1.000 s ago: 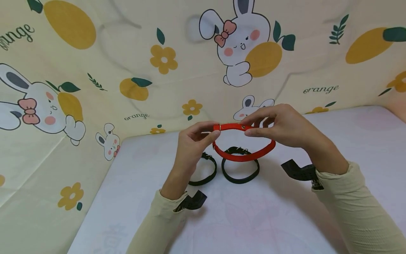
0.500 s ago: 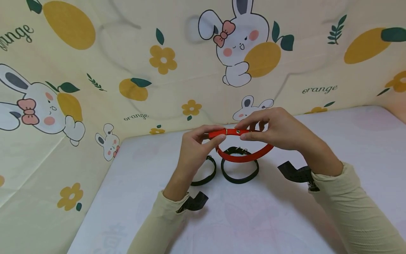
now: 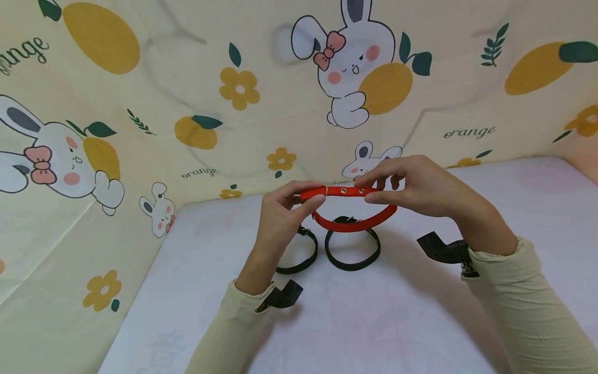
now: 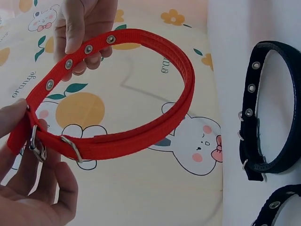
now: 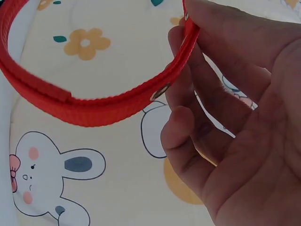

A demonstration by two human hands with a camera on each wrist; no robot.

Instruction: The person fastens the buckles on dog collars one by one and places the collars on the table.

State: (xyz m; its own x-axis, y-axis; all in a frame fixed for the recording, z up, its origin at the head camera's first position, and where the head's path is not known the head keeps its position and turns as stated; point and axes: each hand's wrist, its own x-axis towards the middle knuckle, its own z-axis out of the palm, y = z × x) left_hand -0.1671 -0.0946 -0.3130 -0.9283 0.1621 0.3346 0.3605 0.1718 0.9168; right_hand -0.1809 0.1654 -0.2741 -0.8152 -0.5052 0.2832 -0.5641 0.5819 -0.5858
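A red collar [image 3: 348, 227] with metal eyelets is held up in a loop between both hands. My left hand [image 3: 280, 215] pinches it at the buckle end; the metal buckle [image 4: 37, 143] hangs by the fingers in the left wrist view. With thumb and fingertips my right hand [image 3: 416, 187] pinches the eyelet strap, and two eyelets show between the hands in the head view. The right wrist view shows the red band [image 5: 94, 110] running up into the right thumb and forefinger.
Two black collars lie looped on the white table [image 3: 374, 327] below the hands: one [image 3: 353, 267] in the middle, another [image 3: 297, 269] partly hidden by the left hand. Behind stands a cream cloth [image 3: 289, 88] printed with rabbits and oranges. Black straps [image 3: 444, 252] stick out at both wrists.
Both hands shifted slightly right and left again. The right fingers first moved closer to the left hand, then back to the right along the strap, and more eyelets now show between the hands.
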